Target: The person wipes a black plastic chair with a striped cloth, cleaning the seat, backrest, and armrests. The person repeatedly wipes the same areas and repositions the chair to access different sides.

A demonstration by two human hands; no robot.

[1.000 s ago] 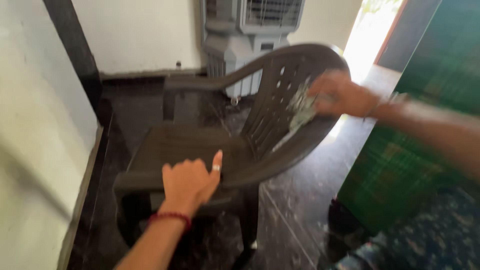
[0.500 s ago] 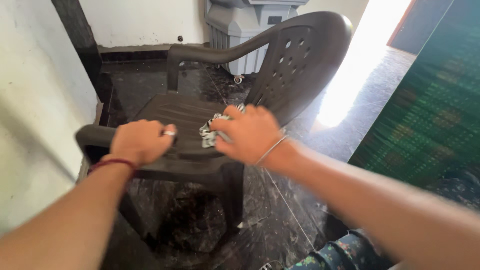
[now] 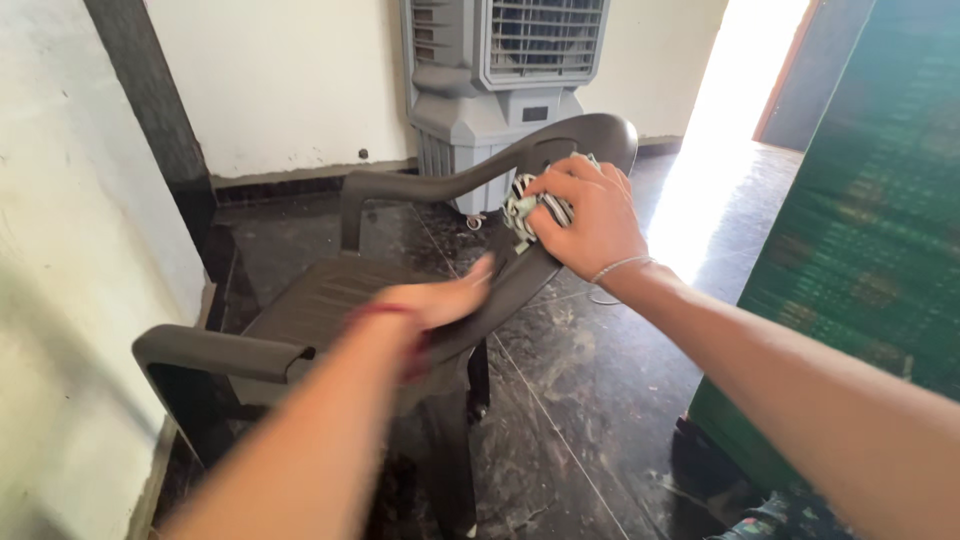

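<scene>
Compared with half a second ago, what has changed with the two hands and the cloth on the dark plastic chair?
The right hand carried the crumpled patterned cloth from the seat up to the backrest of the dark brown plastic chair. The left hand let go of the near armrest and moved toward the backrest. The cloth stays gripped; the grey air cooler is unchanged.

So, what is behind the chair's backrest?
Behind the chair stands a grey air cooler by the white wall. Its lower part is hidden by the backrest, and by the right hand pressing a cloth there.
</scene>
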